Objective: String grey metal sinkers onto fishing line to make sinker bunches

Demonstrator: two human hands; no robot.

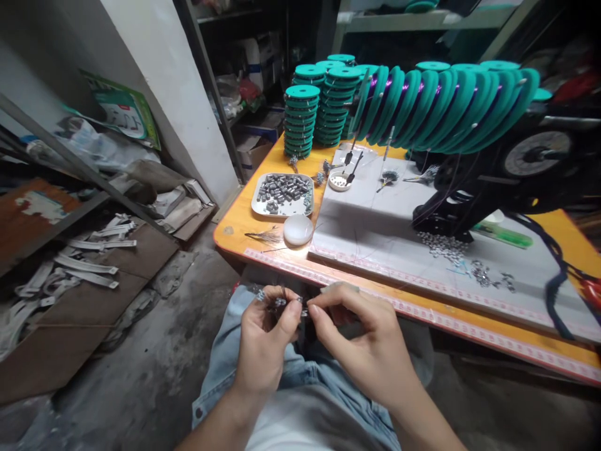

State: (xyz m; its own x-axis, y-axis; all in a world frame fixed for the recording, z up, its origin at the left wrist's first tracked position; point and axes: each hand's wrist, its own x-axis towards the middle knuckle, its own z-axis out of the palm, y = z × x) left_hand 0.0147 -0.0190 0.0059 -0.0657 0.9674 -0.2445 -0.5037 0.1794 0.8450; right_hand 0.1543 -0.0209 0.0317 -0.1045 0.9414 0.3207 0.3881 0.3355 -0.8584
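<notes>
While small metal parts are pinched by the left hand, their three o'clock end is pinched by the right hand.

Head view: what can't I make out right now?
All in the head view:
Small pieces in the left hand: partly covered by it, too small to identify.
Right hand: whether it grips anything, hidden at its fingertips.
Rear spools: bodies behind front spools.
Red item: cut by right edge.

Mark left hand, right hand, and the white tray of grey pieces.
Left hand (265, 338): head view, near thumb base.
Right hand (370, 346): head view, near thumb base.
White tray (259, 203): head view, bare front-left part.
</notes>
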